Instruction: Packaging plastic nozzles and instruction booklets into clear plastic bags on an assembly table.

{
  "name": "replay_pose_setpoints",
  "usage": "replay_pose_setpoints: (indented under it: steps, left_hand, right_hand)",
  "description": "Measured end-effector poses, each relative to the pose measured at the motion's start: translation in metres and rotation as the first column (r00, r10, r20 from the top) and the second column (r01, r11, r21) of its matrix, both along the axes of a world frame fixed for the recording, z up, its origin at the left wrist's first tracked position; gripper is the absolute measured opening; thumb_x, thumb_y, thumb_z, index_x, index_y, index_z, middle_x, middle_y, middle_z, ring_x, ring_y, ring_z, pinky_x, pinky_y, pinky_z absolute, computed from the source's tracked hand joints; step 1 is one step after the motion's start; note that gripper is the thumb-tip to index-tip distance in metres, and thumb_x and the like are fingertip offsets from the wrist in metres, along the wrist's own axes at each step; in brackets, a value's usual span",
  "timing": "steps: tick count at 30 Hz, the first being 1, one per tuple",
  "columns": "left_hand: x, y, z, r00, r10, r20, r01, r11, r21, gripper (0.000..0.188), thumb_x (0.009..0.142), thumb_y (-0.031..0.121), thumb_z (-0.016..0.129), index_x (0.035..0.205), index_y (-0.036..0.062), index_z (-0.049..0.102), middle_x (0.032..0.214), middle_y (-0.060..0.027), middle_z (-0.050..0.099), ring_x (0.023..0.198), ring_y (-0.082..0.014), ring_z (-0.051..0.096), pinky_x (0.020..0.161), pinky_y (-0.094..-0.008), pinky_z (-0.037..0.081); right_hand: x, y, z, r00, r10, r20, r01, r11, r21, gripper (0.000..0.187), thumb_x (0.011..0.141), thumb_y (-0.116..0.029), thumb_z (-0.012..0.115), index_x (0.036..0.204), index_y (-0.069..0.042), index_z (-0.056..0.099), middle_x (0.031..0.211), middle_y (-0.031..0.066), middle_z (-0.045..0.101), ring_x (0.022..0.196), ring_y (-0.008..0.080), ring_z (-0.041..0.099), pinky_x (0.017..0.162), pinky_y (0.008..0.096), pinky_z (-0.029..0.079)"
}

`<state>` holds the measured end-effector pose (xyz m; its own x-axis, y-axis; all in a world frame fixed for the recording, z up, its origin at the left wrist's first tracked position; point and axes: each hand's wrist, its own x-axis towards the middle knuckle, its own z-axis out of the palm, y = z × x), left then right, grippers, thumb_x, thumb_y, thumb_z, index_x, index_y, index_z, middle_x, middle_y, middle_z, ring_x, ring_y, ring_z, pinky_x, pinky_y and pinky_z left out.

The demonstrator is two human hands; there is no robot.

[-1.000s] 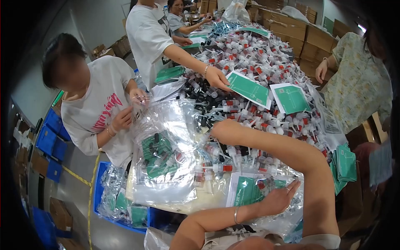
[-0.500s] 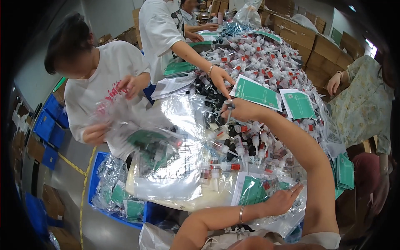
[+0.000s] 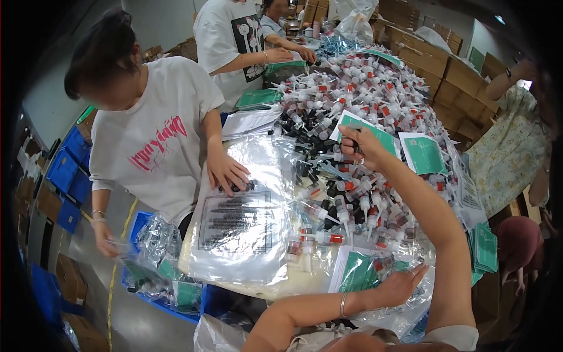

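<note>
My left hand (image 3: 399,288), with a bracelet at the wrist, is at the near side of the table. Its fingers and thumb hold the film of a clear plastic bag (image 3: 375,314), which contains a green-and-white leaflet (image 3: 355,271) and small bottles with red marks. Above the heap, my right hand (image 3: 365,144) is curled around small dark parts (image 3: 348,144), too small to make out. A green leaflet (image 3: 384,138) lies beside it. Small white-tipped bottles (image 3: 369,205) and black pieces (image 3: 302,126) cover the table below my right arm.
A co-worker at left rests one hand (image 3: 227,170) on a stack of clear bags (image 3: 234,258) and holds a filled bag over a blue bin (image 3: 135,226). Other people stand farther back and at right. Cardboard boxes (image 3: 416,53) line the far side.
My right hand has moved up and right, away from the black pieces. The co-worker's filled bag has gone down to the bin. Another person's reaching arm has withdrawn from the heap.
</note>
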<state>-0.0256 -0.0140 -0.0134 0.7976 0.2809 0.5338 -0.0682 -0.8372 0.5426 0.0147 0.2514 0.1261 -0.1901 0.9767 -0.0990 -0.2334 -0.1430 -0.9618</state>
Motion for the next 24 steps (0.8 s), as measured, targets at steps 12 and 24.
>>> replay_pose_setpoints:
  steps: [12,24]
  left_hand:
    - [0.004,-0.003,-0.01,0.996,0.009,0.087,-0.004,0.998,-0.057,0.056,0.074,0.004,0.049,0.126,-0.012,0.034,0.126,-0.0302,0.043,0.079,-0.0325,0.059,0.068,-0.0397,0.05]
    - [0.034,-0.02,-0.072,0.927,0.046,0.373,-0.078,0.994,0.071,0.015,0.067,0.014,0.054,0.066,-0.0005,0.058,0.076,-0.0132,0.058,0.078,-0.0266,0.058,0.065,-0.0384,0.045]
  right_hand:
    - [-0.01,0.06,-0.016,0.541,-0.33,0.773,-0.21,0.837,0.505,0.012,0.078,-0.009,0.058,0.083,-0.002,0.067,0.081,0.0127,0.066,0.07,0.0211,0.062,0.068,0.033,0.049]
    - [-0.054,0.098,-0.058,-0.521,-0.367,0.771,-0.529,0.848,0.046,0.013,0.076,-0.011,0.059,0.083,-0.009,0.069,0.091,0.0088,0.068,0.083,0.024,0.067,0.063,0.0365,0.052]
